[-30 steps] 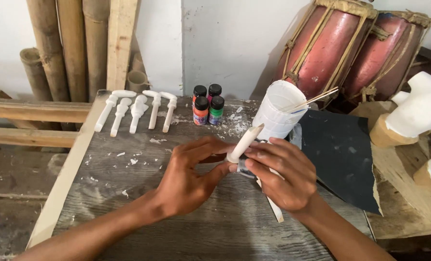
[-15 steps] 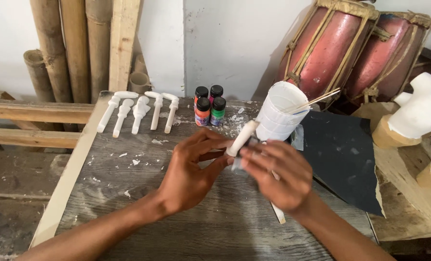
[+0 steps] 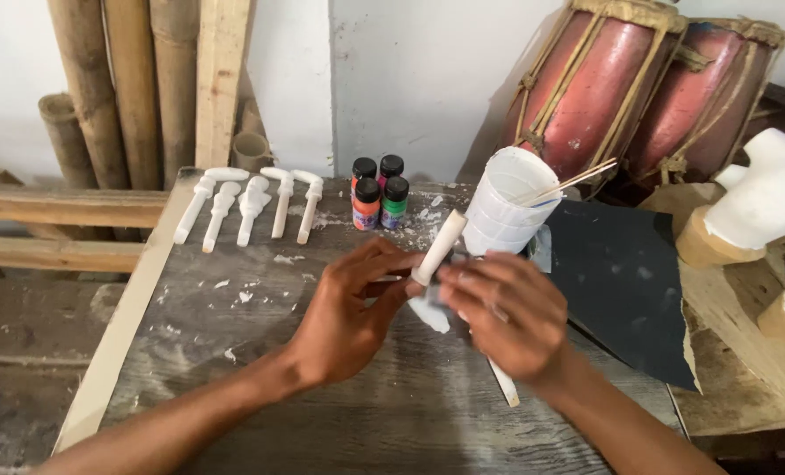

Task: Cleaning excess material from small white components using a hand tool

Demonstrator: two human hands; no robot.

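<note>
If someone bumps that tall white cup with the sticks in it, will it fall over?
Probably, yes. The white cup looks tall, thin-walled and light, so it may tip easily. The sticks lean out over its rim, likely pulling it that way. It would probably roll, being round.

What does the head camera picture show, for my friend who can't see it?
Both hands, left hand and right hand, hold a small white peg over a grey wooden table. Behind stand more white pegs, four paint bottles and a white cup.

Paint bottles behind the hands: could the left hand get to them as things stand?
Probably yes. The four paint bottles stand upright past the left hand with bare tabletop between, but that hand now holds the white peg and would have to let go.
</note>
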